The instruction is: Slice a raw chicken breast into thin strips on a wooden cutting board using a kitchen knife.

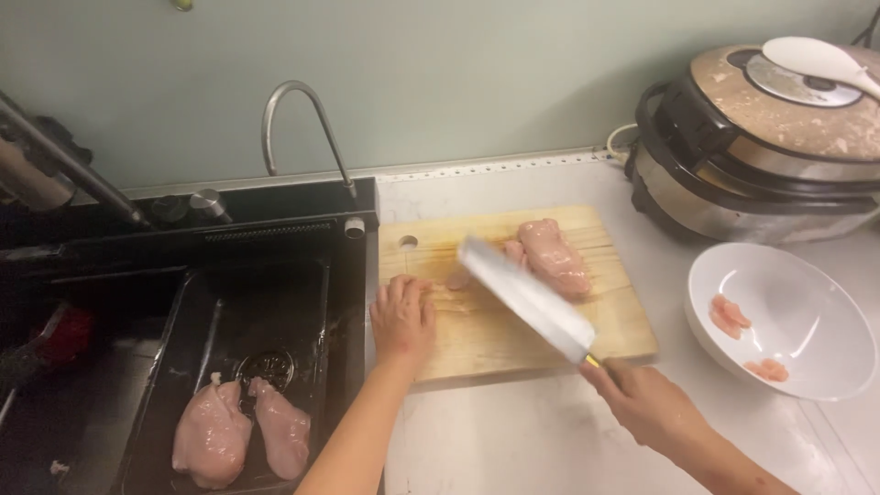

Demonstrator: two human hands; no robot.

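My right hand (649,403) grips the handle of a broad cleaver (527,298), its blade raised at a slant over a wooden cutting board (495,344). A raw chicken breast (553,256) lies on the board's far right part, just behind the blade. My left hand (401,316) rests on the board's left edge, fingers curled; whether it touches the small pink meat piece (456,280) beside the blade I cannot tell.
A white bowl (807,321) to the right holds a few pink meat pieces (731,316). A rice cooker (761,147) with a white paddle stands at the back right. The black sink (229,367) on the left holds two raw chicken breasts (240,435); a curved tap (298,119) rises behind.
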